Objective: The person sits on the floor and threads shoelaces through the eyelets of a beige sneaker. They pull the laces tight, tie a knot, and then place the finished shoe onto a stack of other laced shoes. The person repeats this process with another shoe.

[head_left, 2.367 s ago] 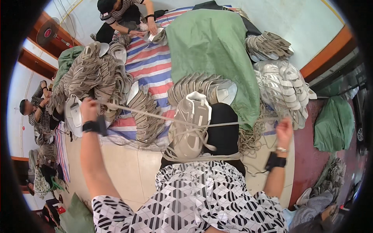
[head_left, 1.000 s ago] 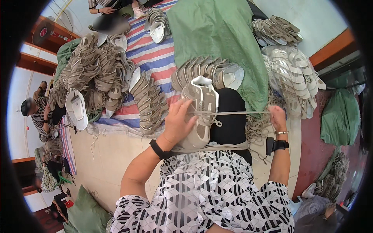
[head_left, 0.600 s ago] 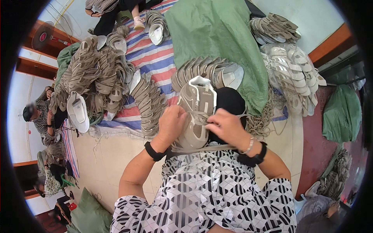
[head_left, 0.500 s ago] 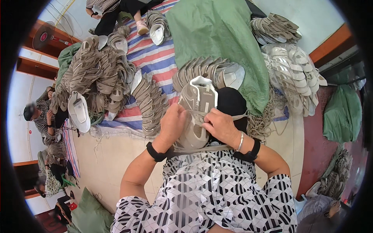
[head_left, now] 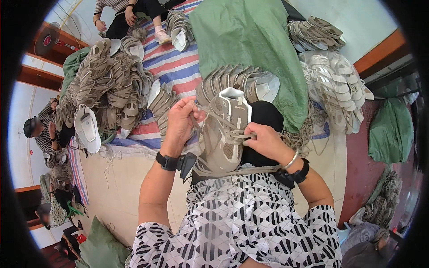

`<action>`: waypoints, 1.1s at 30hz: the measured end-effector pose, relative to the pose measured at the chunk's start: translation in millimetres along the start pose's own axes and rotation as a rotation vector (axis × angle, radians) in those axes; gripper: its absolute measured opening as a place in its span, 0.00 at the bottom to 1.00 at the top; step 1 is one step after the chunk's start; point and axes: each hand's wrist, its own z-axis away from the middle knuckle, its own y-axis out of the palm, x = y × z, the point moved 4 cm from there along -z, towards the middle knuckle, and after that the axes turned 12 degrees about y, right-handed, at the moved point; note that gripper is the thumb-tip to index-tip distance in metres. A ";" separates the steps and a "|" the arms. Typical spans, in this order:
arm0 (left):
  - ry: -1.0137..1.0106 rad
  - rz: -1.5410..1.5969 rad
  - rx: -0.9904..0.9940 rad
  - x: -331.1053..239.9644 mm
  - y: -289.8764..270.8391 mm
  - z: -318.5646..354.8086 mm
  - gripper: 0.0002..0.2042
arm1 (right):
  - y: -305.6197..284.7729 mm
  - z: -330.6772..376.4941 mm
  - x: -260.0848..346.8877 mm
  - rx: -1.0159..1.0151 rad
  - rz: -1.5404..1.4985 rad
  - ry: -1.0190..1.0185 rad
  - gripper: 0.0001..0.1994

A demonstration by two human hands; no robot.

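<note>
Sheeting (head_left: 176,71), striped, lies on tiled floor (head_left: 132,183) by a pale wall (head_left: 362,38), left hand (head_left: 181,119) and right hand (head_left: 267,142) each gripping laces (head_left: 233,132).

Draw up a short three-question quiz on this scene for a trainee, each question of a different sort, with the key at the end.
1. Multiple choice: what do the left hand and the right hand both grip?
a) a wristband
b) a lace
c) the fan

2. True or false: the shoe upper in front of the person has its toe end pointing away from them.

3. Fill in the blank: the large sheet just beyond the nested uppers directly ahead of the person is coloured ____.

Key:
1. b
2. False; the toe end is toward the person, the collar opening away.
3. Green
</note>
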 end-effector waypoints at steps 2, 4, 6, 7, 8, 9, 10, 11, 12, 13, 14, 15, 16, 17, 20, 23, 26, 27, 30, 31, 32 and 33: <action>-0.011 -0.038 0.022 1.6 -2.8 0.6 0.08 | 9.8 2.2 3.4 -0.243 0.061 -0.154 0.08; -0.010 -0.075 0.038 2.3 -4.6 2.6 0.09 | 8.7 3.7 3.4 -0.436 0.051 -0.328 0.07; -0.030 -0.102 0.026 4.4 -8.9 5.1 0.09 | 4.9 -0.8 -4.1 -0.434 -0.023 -0.281 0.07; -0.041 -0.115 0.020 5.6 -11.0 6.7 0.09 | 3.7 -1.9 -6.7 -0.433 -0.060 -0.257 0.07; -0.035 -0.120 0.013 6.1 -11.6 7.3 0.09 | 1.4 -1.9 -8.3 -0.443 -0.121 -0.213 0.06; -0.030 -0.125 0.007 6.6 -12.0 8.1 0.09 | 1.2 -1.7 -8.3 -0.428 -0.151 -0.225 0.04; -0.025 -0.130 0.002 7.3 -12.4 7.9 0.10 | 1.1 -1.6 -8.7 -0.413 -0.181 -0.237 0.03; -0.029 -0.092 0.010 8.7 -14.7 7.0 0.10 | 0.4 -1.7 -5.2 -0.396 -0.213 -0.251 0.03; -0.032 -0.055 0.019 10.6 -18.0 5.7 0.10 | 3.1 -6.4 -9.6 -0.148 -0.359 -0.061 0.03; -0.037 -0.017 0.028 11.5 -20.3 4.5 0.10 | 3.0 -6.9 -13.4 0.103 -0.497 0.130 0.04; -0.042 -0.006 0.013 10.8 -20.6 3.2 0.10 | 5.8 -4.5 -17.2 0.355 -0.631 0.324 0.05; -0.048 0.004 -0.003 10.0 -20.4 1.3 0.10 | 3.0 -5.0 -20.8 0.393 -0.652 0.348 0.06; -0.055 0.015 -0.017 8.9 -20.1 -0.8 0.11 | 0.4 -5.5 -24.5 0.431 -0.673 0.371 0.06; -0.047 0.011 -0.017 7.1 -18.1 -2.7 0.11 | -0.7 -4.5 -27.4 0.469 -0.692 0.397 0.06; -0.028 0.013 -0.064 -6.4 -11.7 -12.8 0.12 | 5.7 -6.1 -31.7 0.171 -0.410 0.095 0.06; 0.188 0.080 0.015 -42.8 -60.6 -40.2 0.13 | -3.0 -2.5 -17.7 -0.062 -0.422 0.044 0.06; 0.105 -0.016 -0.114 -43.9 -51.8 -30.2 0.13 | -18.4 4.4 -17.6 -0.342 -0.647 0.121 0.07; 0.096 -0.059 -0.097 -42.9 -52.8 -29.0 0.13 | -19.9 4.5 -17.2 -0.408 -0.535 0.032 0.07; 0.082 -0.177 -0.063 -41.9 -57.8 -26.2 0.12 | -18.1 7.2 -9.9 -0.412 -0.133 -0.168 0.10; 0.080 -0.219 -0.051 -42.0 -57.3 -25.9 0.12 | -9.0 8.5 -10.0 -0.455 -0.144 -0.233 0.12; 0.079 -0.263 -0.043 -43.8 -57.2 -23.9 0.11 | -5.4 9.5 -10.9 -0.422 -0.061 -0.220 0.11; 0.078 -0.307 -0.037 -44.9 -57.8 -22.0 0.11 | -3.1 9.8 -12.7 -0.386 0.023 -0.207 0.10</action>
